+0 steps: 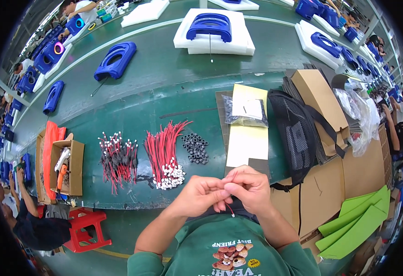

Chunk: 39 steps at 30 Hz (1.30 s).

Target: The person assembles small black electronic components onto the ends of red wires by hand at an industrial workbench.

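Observation:
My left hand (201, 195) and my right hand (253, 187) meet fingertip to fingertip just over the near table edge. Both are closed in a pinch on a thin red wire lead (229, 209), whose white plug end dangles below the fingers. The part between my fingertips is mostly hidden. Left of my hands lies a fanned bundle of red wire leads (164, 145) with white connectors at the near end. Beside it is a small heap of black ring-shaped parts (195, 148). Farther left sits a second bundle of wire leads (118, 161) with black pieces on them.
A cardboard box (76, 168) at the left holds an orange-and-white hand tool (63, 168). Papers (247, 147) with a plastic bag (236, 112) lie ahead, beside a black mesh backpack (291, 138) and cardboard. Blue housings (209, 26) rest beyond. A red stool (85, 227) stands lower left.

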Tool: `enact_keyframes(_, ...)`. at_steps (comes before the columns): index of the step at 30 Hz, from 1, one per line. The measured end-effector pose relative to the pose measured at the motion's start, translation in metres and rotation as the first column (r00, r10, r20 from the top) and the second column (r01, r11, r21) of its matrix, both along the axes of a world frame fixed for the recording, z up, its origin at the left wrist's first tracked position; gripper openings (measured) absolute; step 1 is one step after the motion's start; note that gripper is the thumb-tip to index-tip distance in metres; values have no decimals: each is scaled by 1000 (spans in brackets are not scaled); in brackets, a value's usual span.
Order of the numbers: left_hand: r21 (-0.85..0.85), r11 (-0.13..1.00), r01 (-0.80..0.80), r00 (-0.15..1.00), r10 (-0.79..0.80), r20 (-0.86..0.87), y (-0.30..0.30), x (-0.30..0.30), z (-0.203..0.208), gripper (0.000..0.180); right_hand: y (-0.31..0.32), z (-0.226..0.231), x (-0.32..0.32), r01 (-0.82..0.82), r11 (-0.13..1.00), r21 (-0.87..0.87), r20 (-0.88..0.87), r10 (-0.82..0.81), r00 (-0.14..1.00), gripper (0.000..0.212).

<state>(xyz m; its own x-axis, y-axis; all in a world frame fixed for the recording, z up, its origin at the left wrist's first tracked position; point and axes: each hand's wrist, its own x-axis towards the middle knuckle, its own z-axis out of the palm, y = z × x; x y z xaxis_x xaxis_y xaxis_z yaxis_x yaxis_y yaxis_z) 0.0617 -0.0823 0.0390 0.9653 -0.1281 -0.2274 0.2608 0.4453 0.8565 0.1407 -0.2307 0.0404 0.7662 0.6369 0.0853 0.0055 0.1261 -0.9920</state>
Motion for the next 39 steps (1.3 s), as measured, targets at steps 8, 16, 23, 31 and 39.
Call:
enact_keyframes(8, -78, 995, -58, 998, 58, 6, -12, 3, -8, 20, -10, 9, 15, 152, 979, 137, -160, -130, 979, 12)
enact_keyframes(16, -256, 960, -116, 993, 107, -49, -9, -1, -12, 13, -4, 15, 13, 163, 929, 332, -258, -77, 963, 15)
enact_keyframes(23, -438, 864, -248, 969, 213, -128, -10, -2, -18, 8, -21, 20, 17, -140, 990, 33, 135, 135, 982, 11)
enact_keyframes(31, -492, 824, -282, 959, 248, -134, -14, -5, -22, 10, -14, 26, 8, 54, 991, -124, 527, 19, 850, 14)
enact_keyframes(39, -573, 757, -313, 948, 285, -142, -13, -6, -24, 8, -11, 22, 7, 129, 981, -148, 821, 49, 570, 15)
